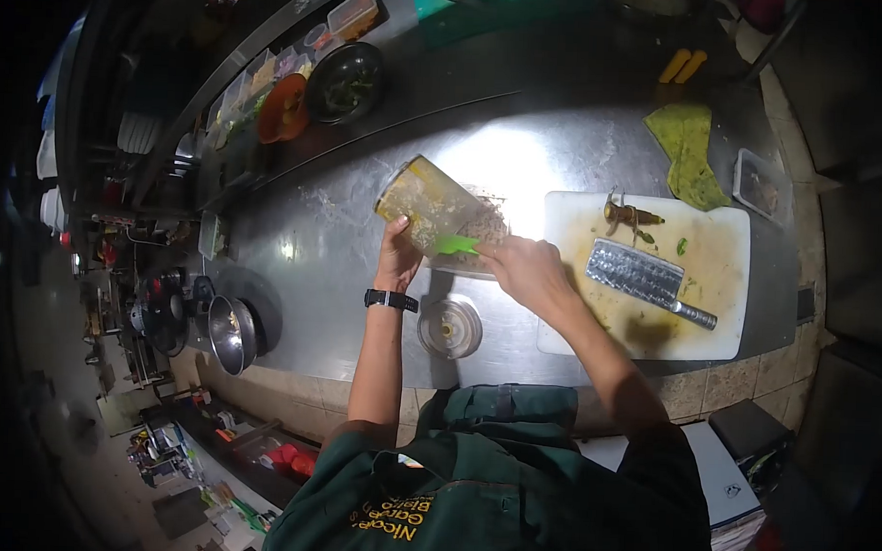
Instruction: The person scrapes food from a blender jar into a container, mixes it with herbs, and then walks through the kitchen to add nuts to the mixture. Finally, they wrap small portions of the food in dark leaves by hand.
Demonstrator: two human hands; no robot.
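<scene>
My left hand (397, 257) grips a tall, clear cylindrical container (426, 195) smeared with yellowish residue. It is tilted, with its mouth toward the right. In my right hand (530, 276) is a bright green spatula (456, 244), its blade by the container's lower wall near the mouth. Brownish, crumbly food (485, 219) shows at the container's mouth, over a shallow tray (461, 266) mostly hidden behind the container and my hand. Close below my hands, a round, pale lid-like piece (450, 329) lies on the steel table (333, 315).
On the right, a white cutting board (575, 324) bears a cleaver (635, 273) and a brown-green vegetable piece (633, 214). A yellow-green cloth (693, 153) and a clear tub (760, 185) lie beyond. A steel bowl (232, 336) tilts at the left edge; a dark bowl (344, 82) stands at the back.
</scene>
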